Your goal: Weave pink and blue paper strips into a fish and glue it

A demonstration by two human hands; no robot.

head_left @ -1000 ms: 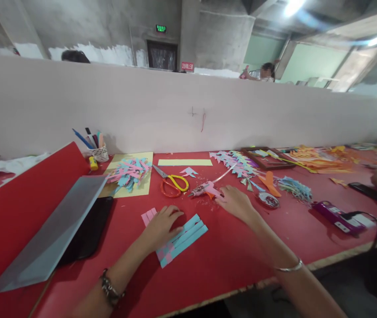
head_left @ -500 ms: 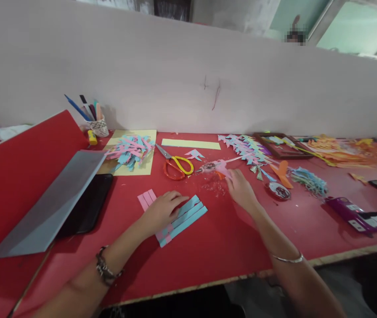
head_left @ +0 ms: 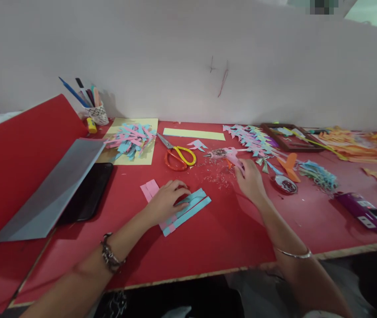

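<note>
My left hand (head_left: 168,198) rests with its fingers apart on a piece of interlaced paper strips, partly hiding it. Pink strips (head_left: 150,189) show to the hand's left and light blue strips (head_left: 193,208) to its right. The fingers of my right hand (head_left: 252,182) are closed round the handle of a pink glue gun (head_left: 231,154), whose nozzle points left. The gun is low over the red table, among scattered glue threads (head_left: 219,177). Beyond my left hand lie scissors (head_left: 178,157) with one red and one yellow handle, and a small pink and blue cut paper piece (head_left: 197,145).
Cut strips (head_left: 133,140) are heaped on a pale yellow sheet (head_left: 148,157) at the back. A pen cup (head_left: 97,115) stands left, above a dark flat device (head_left: 90,194). Rightward are a paper garland (head_left: 249,139), a small dish (head_left: 286,184) and a purple power strip (head_left: 360,212).
The view has tilted down slightly. The fingers of my left hand have spread a little on the strips. My right hand stays at the glue gun's handle.
</note>
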